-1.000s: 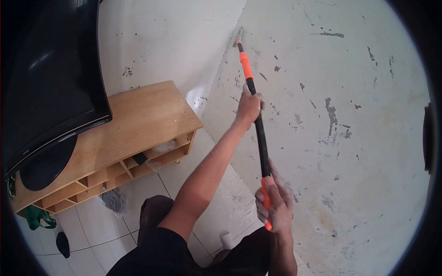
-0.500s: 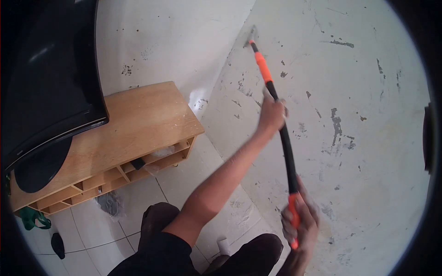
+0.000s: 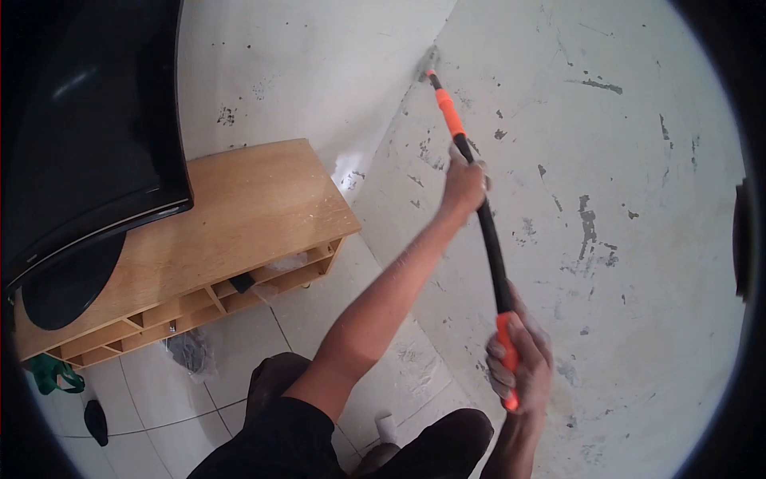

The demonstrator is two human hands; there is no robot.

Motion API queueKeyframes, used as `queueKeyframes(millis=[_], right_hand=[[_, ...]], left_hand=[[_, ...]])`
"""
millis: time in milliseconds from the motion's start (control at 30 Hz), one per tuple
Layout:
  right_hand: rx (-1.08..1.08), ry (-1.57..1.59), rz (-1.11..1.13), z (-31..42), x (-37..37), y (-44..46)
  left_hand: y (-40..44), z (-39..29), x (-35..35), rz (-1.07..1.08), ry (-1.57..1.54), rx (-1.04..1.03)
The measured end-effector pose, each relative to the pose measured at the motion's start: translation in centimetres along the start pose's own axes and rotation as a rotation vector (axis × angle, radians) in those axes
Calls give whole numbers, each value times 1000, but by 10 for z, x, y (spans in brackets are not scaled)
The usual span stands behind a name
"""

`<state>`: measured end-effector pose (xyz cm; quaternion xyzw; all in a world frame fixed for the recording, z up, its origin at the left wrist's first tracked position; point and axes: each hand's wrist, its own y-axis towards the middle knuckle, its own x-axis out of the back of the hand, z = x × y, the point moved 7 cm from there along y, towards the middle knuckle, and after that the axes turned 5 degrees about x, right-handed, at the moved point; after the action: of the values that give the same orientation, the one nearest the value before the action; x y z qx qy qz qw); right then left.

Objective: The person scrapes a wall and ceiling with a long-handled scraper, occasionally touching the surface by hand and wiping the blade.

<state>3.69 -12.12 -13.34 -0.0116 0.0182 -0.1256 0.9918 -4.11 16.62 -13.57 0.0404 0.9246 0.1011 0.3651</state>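
A long-handled scraper (image 3: 491, 243) with a black shaft and orange sections slants up the patchy, peeling wall (image 3: 654, 319). Its blurred head (image 3: 431, 62) is at the corner where two walls meet. My left hand (image 3: 465, 188) is closed around the upper black part of the shaft, just below the upper orange section. Lower down, my right hand (image 3: 523, 359) wraps around the orange end grip. Pale dust coats the fingers of both hands.
A wooden TV stand (image 3: 263, 188) with open compartments stands left, bearing a black television (image 3: 96, 120). On the tiled floor (image 3: 247, 343) lie a plastic-wrapped item (image 3: 190, 351), a green bag (image 3: 56, 374) and a small black object (image 3: 96, 423). A white roll-like object (image 3: 386, 429) sits between my knees.
The scraper has slid up and left along the wall, its head now against the corner. Both hands have moved up with it, keeping their grip. The view has shifted slightly.
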Motion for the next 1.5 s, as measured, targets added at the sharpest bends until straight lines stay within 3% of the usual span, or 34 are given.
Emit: queueKeyframes(millis=[100, 233, 433, 567, 800, 1167, 1433, 1500], right_hand=[[16, 0, 19, 3, -26, -7], [41, 108, 25, 2, -15, -21], [3, 34, 30, -16, -23, -4], [-5, 61, -32, -23, 15, -39], [-101, 7, -173, -72, 91, -88], [51, -130, 60, -60, -20, 6], [-15, -22, 31, -68, 45, -47], [6, -83, -1, -76, 68, -65]], left_hand=[[0, -13, 13, 51, 23, 105], [-12, -19, 4, 16, 36, 0], [-4, -8, 19, 35, 48, 68], [-47, 2, -8, 58, 25, 28], [-119, 31, -29, 71, -9, 176], [-12, 14, 45, 27, -14, 18], [-81, 48, 10, -18, 137, 54], [-112, 58, -2, 7, 38, 131]])
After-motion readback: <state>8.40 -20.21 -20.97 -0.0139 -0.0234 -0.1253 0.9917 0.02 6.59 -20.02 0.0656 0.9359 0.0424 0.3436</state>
